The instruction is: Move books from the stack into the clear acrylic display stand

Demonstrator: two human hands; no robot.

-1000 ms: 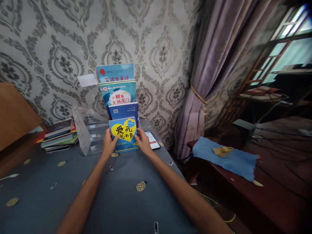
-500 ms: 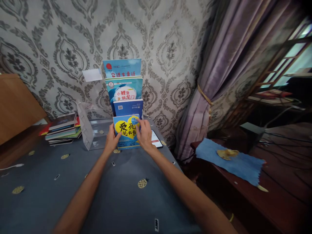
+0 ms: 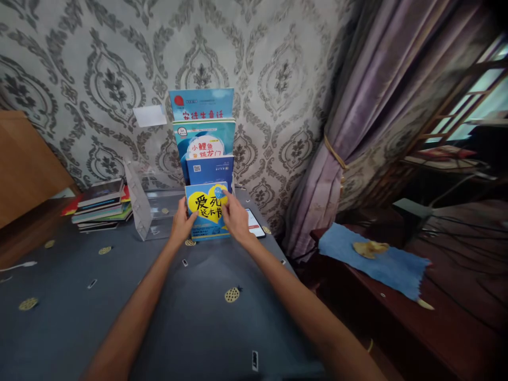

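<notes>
A small blue book with a yellow heart on its cover (image 3: 207, 225) stands upright at the front of a stepped row of books. My left hand (image 3: 182, 222) is closed on its left edge, thumb on the cover. On the right edge, my right hand (image 3: 237, 218) grips it, with fingers resting over the front. Directly behind rises a dark blue book (image 3: 210, 169), then a teal picture book (image 3: 204, 138) and a taller light blue book (image 3: 201, 103). Whatever holds these books up is mostly hidden behind them.
Left of the books stands a clear acrylic rack (image 3: 138, 206), then a stack of books (image 3: 101, 203). A phone (image 3: 254, 223) lies by my right hand on the grey patterned tablecloth (image 3: 198, 307). A blue cloth (image 3: 373, 264) covers part of a dark red surface at right.
The view has shifted slightly, so the books appear a little higher. Both hands keep their hold on the small book's edges.
</notes>
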